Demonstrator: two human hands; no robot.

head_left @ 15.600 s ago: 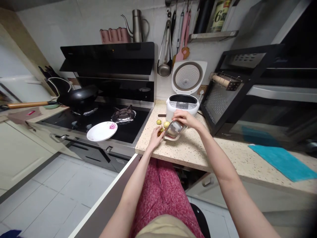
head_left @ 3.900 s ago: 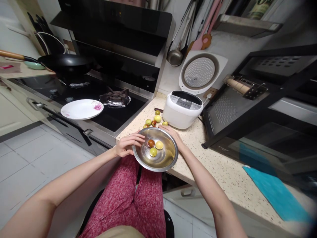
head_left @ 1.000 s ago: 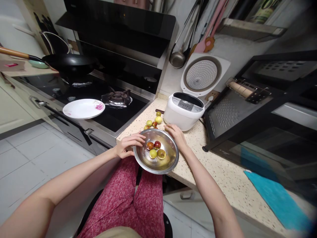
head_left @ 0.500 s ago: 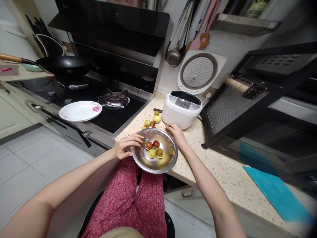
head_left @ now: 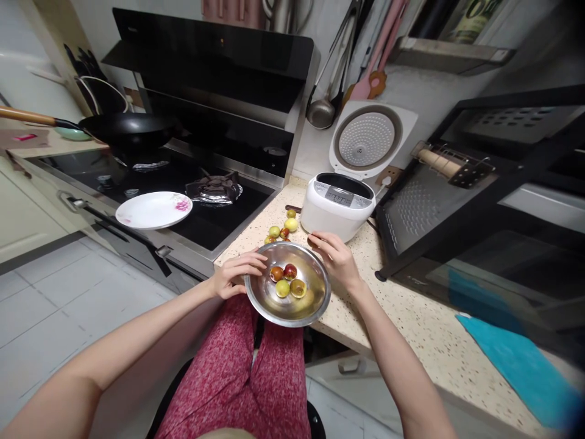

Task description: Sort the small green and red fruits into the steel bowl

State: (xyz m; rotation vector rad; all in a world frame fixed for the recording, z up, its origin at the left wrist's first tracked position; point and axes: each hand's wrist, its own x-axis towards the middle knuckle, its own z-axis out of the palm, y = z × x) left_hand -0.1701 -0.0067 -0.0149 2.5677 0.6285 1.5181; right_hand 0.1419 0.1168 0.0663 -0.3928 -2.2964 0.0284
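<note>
A shallow stainless steel bowl [head_left: 256, 297] sits tilted at the counter's front edge, above my lap. Several green and red-brown jujubes lie inside, among them a dark red jujube [head_left: 290, 271] and a yellow-green jujube [head_left: 283, 288]. My left hand [head_left: 240, 272] grips the bowl's left rim, fingers over the edge and thumb beneath. Just beyond the right rim, my right hand [head_left: 337, 259] pinches a small brown jujube [head_left: 312, 242], partly covered by the fingers. More loose jujubes [head_left: 290, 225] rest on the counter behind the bowl.
Behind the loose fruit stands a white rice cooker [head_left: 336, 210], lid raised. A dark-handled utensil [head_left: 293, 208] lies beside it. The floral plate [head_left: 153, 211] overhangs the stove's front edge. A wok [head_left: 128, 129] sits on the far burner. At right are a black oven [head_left: 457, 256] and blue cloth [head_left: 507, 366].
My right hand has lifted slightly off the counter by the rim, and its fingers now show a brown jujube between them. My left hand stays on the bowl. The view has shifted slightly.
</note>
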